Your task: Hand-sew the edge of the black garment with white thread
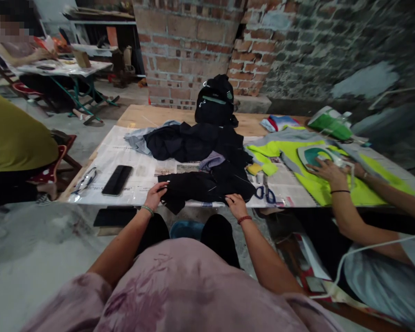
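Observation:
A black garment [197,186] lies along the front edge of the table, one corner hanging over it. My left hand [154,196] pinches its left end between thumb and fingers. At the lower right of the same cloth, my right hand [236,204] grips the edge. Just right of the garment are scissors with blue handles [265,194]. Behind it rests a heap of dark clothes [186,140] with a grey cloth [138,140] under its left side and a small purple-grey piece [211,160] in front. Which kind of garment I hold cannot be made out.
A black phone [117,180] and glasses [85,180] lie left on the newspaper-covered table [145,184]. A black backpack [215,103] stands behind. At right, a co-worker's hand [327,173] holds an iron [314,154] on a yellow-and-grey garment [307,182]. A white cord [352,253] hangs nearby.

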`<state>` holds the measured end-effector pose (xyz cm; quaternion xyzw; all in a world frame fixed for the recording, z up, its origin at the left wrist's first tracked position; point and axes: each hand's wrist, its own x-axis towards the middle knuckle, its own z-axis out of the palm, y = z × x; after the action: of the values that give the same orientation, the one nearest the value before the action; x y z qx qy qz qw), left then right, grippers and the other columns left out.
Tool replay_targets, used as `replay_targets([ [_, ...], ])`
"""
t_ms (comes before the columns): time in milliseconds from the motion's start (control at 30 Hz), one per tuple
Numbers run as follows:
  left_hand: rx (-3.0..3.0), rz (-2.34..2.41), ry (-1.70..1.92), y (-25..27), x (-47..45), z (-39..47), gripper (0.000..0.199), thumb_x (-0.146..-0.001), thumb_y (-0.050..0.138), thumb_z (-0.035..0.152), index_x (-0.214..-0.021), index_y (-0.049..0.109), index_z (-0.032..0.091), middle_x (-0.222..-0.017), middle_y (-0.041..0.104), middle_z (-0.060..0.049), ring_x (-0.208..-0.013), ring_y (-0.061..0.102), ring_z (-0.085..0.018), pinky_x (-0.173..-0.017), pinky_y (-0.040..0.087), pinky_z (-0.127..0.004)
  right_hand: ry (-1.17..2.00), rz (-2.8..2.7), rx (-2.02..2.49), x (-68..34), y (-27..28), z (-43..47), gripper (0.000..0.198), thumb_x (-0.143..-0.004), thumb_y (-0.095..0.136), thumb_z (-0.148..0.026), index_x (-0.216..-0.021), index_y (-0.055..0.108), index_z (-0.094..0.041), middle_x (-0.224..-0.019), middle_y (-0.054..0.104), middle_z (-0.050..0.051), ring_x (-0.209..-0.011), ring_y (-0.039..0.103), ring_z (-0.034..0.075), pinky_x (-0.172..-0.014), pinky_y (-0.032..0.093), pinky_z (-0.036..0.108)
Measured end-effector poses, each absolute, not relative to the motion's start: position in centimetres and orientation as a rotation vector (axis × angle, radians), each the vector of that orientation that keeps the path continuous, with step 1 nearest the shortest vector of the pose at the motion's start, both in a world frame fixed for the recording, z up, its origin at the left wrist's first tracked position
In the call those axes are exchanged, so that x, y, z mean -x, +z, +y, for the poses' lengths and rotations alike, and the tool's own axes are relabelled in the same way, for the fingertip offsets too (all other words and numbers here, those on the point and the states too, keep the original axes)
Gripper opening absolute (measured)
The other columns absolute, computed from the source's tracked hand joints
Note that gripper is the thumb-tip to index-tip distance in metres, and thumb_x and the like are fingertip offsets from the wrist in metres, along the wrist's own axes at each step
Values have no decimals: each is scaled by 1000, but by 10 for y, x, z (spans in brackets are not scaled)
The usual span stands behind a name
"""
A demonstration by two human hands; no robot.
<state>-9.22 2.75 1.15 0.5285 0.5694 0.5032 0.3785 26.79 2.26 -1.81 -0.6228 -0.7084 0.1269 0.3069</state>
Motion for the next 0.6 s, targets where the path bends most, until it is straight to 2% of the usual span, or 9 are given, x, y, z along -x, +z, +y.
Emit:
replay_targets([
  [133,-1456,1442,1217,8,95,27,32,-69,58,33,-97,63,18,-102,64,-6,-98,56,-19,-89,43,-35,306,-1904,1676,-268,-15,21,23,-77,44,-26,-83,66,-22,-83,64,6,-84,53,21,-78,41,36],
  [267,-1537,1437,1181,3,95,27,31,-71,56,35,-97,63,19,-104,64,-5,-96,57,-18,-90,43,-35,108,-1923,1700,-244,8,4,34,-73,47,-22,-104,60,-21,-103,60,9,-96,50,24,-81,37,39],
  [333,-1561,1451,1182,2,93,27,31,-71,56,35,-96,63,19,-102,64,-5,-95,57,-18,-90,43,-34,36,-1987,1609,-222,21,-3,34,-75,49,-27,-108,58,-21,-107,59,9,-102,48,25,-86,33,40],
  [433,-1577,1490,1200,3,90,27,29,-73,55,36,-95,64,18,-99,65,-4,-95,57,-18,-90,43,-34,108,-2101,1469,-186,29,-2,37,-76,53,-36,-109,56,-21,-109,58,10,-103,47,24,-87,32,38],
  [500,-1594,1508,1206,4,88,26,29,-74,54,36,-95,63,18,-101,65,-4,-96,57,-18,-91,43,-34,195,-2059,1507,-169,24,6,36,-75,54,-39,-106,58,-21,-105,59,9,-100,48,24,-84,34,38],
  [600,-1625,1532,1191,5,87,25,29,-76,52,34,-97,62,18,-103,64,-5,-97,57,-17,-91,43,-33,409,-1922,1573,-160,6,22,22,-78,50,-37,-82,64,-21,-87,63,6,-89,52,22,-81,37,36],
])
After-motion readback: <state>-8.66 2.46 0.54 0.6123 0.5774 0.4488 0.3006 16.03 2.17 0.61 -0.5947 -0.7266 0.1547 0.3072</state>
